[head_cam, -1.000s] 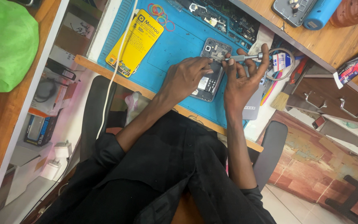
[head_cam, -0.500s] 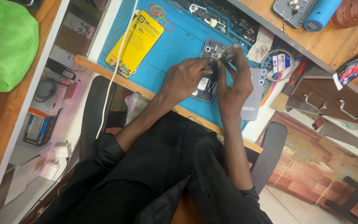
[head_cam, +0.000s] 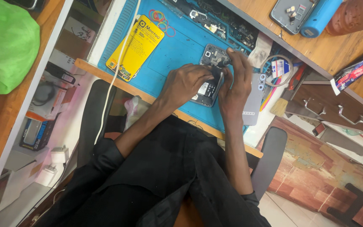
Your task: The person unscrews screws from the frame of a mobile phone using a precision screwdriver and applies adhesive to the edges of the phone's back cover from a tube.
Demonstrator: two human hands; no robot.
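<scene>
- While both hands sit on the opened smartphone (head_cam: 210, 80), scene left to right:
- Green plastic bag (head_cam: 5, 46) on the wooden surface at the far left edge; untouched.
- Yellow flat package (head_cam: 136, 46) at the left edge of the blue work mat (head_cam: 177, 46), white cable (head_cam: 118, 71) running across it; coloured rubber bands (head_cam: 160, 17) just beyond.
- Left hand (head_cam: 185, 84): lies over the phone's lower half, fingers curled and pressed together, pinning it to the mat.
- Smartphone: back off, internals exposed, mid-mat near the desk's front edge, between the two hands.
- Right hand (head_cam: 236, 86): a second ago its fingers were spread beside the phone with a thin tool showing; now closed in on the phone's top corner, fingertips pinching something small there. Cannot tell what; tool is hidden.
- Reads as moving from positioning to actual contact work at the camera end.
- Grey back cover (head_cam: 255, 98) just right of the right hand, at the mat's right edge.
- Blue cylinder (head_cam: 320, 17) on the upper shelf, well apart.
</scene>
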